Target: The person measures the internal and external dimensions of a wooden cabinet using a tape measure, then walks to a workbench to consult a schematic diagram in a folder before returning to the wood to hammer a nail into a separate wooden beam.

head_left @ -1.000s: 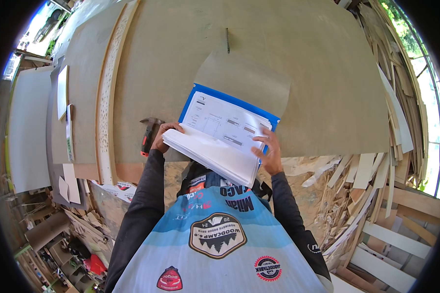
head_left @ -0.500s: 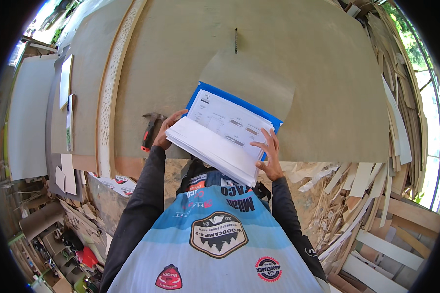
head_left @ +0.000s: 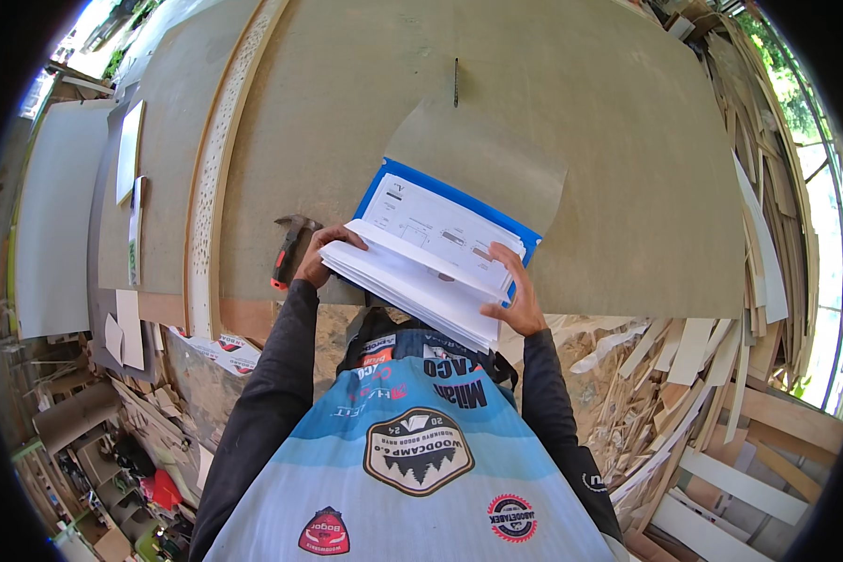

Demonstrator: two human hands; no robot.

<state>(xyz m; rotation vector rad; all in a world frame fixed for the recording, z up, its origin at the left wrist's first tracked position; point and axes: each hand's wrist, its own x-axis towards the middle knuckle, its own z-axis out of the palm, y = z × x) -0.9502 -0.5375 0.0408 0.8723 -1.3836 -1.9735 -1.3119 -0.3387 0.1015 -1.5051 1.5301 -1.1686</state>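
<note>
A blue folder (head_left: 374, 182) lies tilted at the table's near edge, holding a thick stack of printed paper (head_left: 440, 221). My left hand (head_left: 320, 254) is closed on the left edge of a paper sheet (head_left: 421, 251), which is lifted and curving over the stack. Several turned-back sheets (head_left: 398, 290) slope down toward me, overhanging the edge. At the right side of the papers, my right hand (head_left: 520, 298) is open, thumb apart from curved fingers that touch the pages. Left of my left hand lies a claw hammer (head_left: 292, 251) with a red and black handle.
Under the folder is a large grey-brown board surface (head_left: 628, 206), with a curled thin sheet (head_left: 496, 150) behind it. A long pale strip (head_left: 217, 169) runs along the left. Wood offcuts (head_left: 670, 412) pile up at the right, and a dark slot (head_left: 456, 82) shows farther off.
My left hand has shifted inward and taken hold of a sheet, which is now raised off the printed page. My right hand's fingers have drawn closer together at the pages' right side.
</note>
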